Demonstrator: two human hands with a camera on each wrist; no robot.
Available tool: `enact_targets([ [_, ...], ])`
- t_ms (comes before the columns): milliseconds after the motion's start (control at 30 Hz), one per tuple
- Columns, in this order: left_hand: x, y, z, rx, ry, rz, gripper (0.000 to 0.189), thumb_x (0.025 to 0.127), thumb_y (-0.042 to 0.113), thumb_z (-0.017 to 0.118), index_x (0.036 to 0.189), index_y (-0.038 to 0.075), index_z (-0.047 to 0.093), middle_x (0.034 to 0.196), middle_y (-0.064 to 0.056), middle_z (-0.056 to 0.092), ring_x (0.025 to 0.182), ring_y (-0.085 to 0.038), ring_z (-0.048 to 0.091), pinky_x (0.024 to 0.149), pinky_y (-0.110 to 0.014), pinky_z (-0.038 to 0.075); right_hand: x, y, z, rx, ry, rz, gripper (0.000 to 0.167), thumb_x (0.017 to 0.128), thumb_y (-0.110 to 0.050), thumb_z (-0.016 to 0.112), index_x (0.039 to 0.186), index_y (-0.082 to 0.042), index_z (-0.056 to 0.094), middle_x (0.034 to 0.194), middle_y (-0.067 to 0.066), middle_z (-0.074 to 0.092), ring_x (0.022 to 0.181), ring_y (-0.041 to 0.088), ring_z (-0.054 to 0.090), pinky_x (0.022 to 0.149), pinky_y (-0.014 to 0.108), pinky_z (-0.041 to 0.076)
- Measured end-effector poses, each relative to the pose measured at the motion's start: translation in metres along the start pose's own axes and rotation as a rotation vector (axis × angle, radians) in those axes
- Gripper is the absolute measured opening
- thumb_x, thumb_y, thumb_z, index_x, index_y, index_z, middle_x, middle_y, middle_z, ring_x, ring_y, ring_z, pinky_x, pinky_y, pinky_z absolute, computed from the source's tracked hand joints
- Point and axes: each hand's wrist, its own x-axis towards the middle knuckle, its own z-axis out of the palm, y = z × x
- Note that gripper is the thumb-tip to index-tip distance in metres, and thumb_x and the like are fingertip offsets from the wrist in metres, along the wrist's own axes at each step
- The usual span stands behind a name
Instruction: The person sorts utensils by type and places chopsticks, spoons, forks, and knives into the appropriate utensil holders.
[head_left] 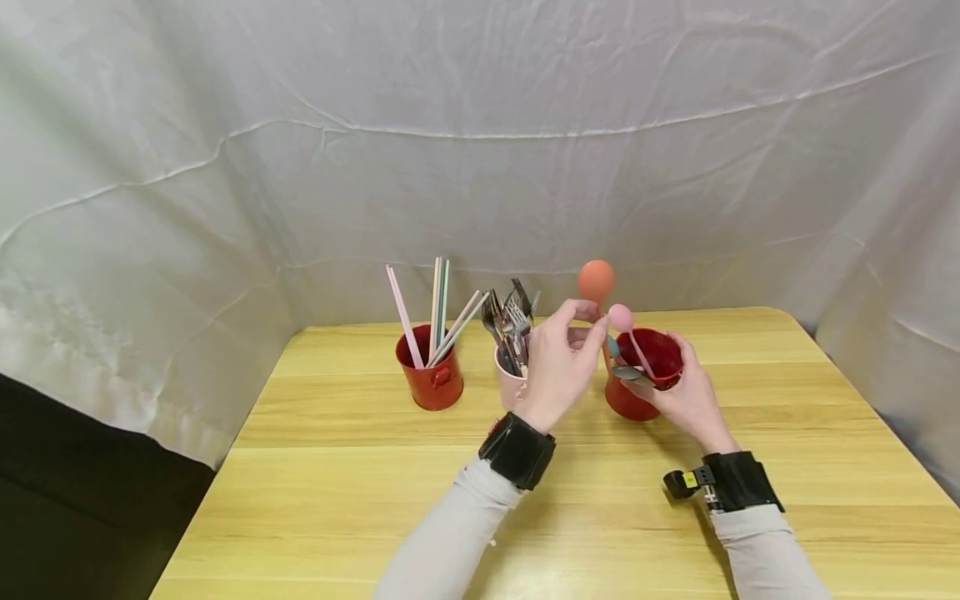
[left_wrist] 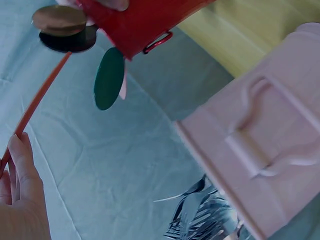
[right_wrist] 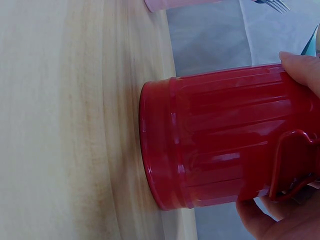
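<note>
In the head view my left hand [head_left: 562,360] is raised beside the right-hand red bucket [head_left: 628,406]. Its fingers pinch the handle of an orange spoon [head_left: 596,282], whose round bowl points up. The left wrist view shows the orange handle [left_wrist: 36,104] running from the fingers toward the bucket; its lower end is hidden. My right hand [head_left: 692,402] grips the bucket near the rim, thumb and fingers on opposite sides, as the right wrist view shows. A pink spoon [head_left: 620,317], a metal spoon [head_left: 628,372] and a teal-green spoon [left_wrist: 109,79] lean out of this bucket.
Left of my hands stands a pale pink bucket [head_left: 512,387] filled with several forks [head_left: 516,315]. Farther left, another red bucket [head_left: 435,390] holds several pastel straws [head_left: 438,300]. The wooden table [head_left: 337,500] ends at a pale cloth [head_left: 480,183] behind.
</note>
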Motion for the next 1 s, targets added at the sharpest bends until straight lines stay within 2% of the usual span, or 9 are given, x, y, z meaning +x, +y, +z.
enact_targets([
  [167, 0.008, 0.001, 0.004, -0.015, 0.036, 0.039, 0.013, 0.095, 0.01, 0.068, 0.105, 0.002, 0.066, 0.102, -0.012, 0.075, 0.089, -0.017, 0.078, 0.077, -0.013, 0.057, 0.0, 0.0, 0.001, 0.002, 0.005, 0.001, 0.097, 0.083, -0.025, 0.082, 0.155, 0.001, 0.022, 0.15, 0.031, 0.042, 0.134, 0.05, 0.043, 0.104, 0.071, 0.042],
  [467, 0.011, 0.004, 0.013, -0.006, -0.02, 0.003, 0.017, 0.095, 0.013, 0.07, 0.108, 0.003, 0.068, 0.1, -0.011, 0.079, 0.097, -0.016, 0.077, 0.084, -0.01, 0.055, -0.001, -0.001, 0.001, -0.01, 0.0, 0.016, 0.097, 0.083, -0.026, 0.082, 0.155, -0.001, 0.022, 0.151, 0.03, 0.042, 0.135, 0.049, 0.043, 0.105, 0.07, 0.041],
  [567, 0.013, 0.003, 0.015, 0.062, -0.037, -0.002, 0.016, 0.095, 0.014, 0.07, 0.107, 0.005, 0.069, 0.101, -0.009, 0.079, 0.097, -0.014, 0.076, 0.083, -0.008, 0.053, -0.002, -0.002, 0.0, -0.013, -0.001, 0.013, 0.097, 0.084, -0.025, 0.082, 0.156, -0.001, 0.021, 0.151, 0.03, 0.042, 0.135, 0.049, 0.043, 0.105, 0.07, 0.042],
  [800, 0.017, -0.003, 0.019, 0.258, -0.079, 0.032, 0.012, 0.095, 0.022, 0.07, 0.103, 0.012, 0.072, 0.101, -0.002, 0.08, 0.095, -0.01, 0.076, 0.081, -0.007, 0.052, -0.002, -0.001, 0.0, -0.018, -0.007, 0.01, 0.097, 0.084, -0.025, 0.081, 0.156, -0.001, 0.02, 0.151, 0.031, 0.041, 0.134, 0.05, 0.042, 0.104, 0.071, 0.043],
  [833, 0.018, -0.004, 0.019, 0.277, -0.087, 0.034, 0.012, 0.095, 0.023, 0.07, 0.103, 0.014, 0.072, 0.1, -0.001, 0.08, 0.094, -0.009, 0.076, 0.078, -0.006, 0.051, -0.002, 0.0, 0.001, -0.019, -0.008, 0.01, 0.096, 0.084, -0.025, 0.081, 0.156, -0.001, 0.02, 0.151, 0.031, 0.041, 0.134, 0.05, 0.042, 0.104, 0.071, 0.043],
  [900, 0.019, -0.006, 0.02, 0.313, -0.1, 0.03, 0.014, 0.095, 0.026, 0.071, 0.103, 0.015, 0.073, 0.098, 0.001, 0.08, 0.079, -0.008, 0.073, 0.067, -0.006, 0.045, -0.001, 0.001, 0.001, -0.024, -0.008, 0.008, 0.096, 0.085, -0.026, 0.08, 0.156, -0.001, 0.02, 0.15, 0.031, 0.042, 0.134, 0.05, 0.043, 0.103, 0.071, 0.043],
  [1000, 0.019, -0.01, 0.021, 0.374, -0.122, 0.015, 0.019, 0.094, 0.031, 0.071, 0.106, 0.016, 0.074, 0.087, 0.001, 0.078, 0.058, -0.008, 0.058, 0.052, -0.012, 0.031, 0.0, 0.001, 0.002, -0.028, -0.01, 0.004, 0.096, 0.085, -0.026, 0.08, 0.155, -0.001, 0.02, 0.15, 0.031, 0.041, 0.134, 0.05, 0.043, 0.103, 0.071, 0.043],
])
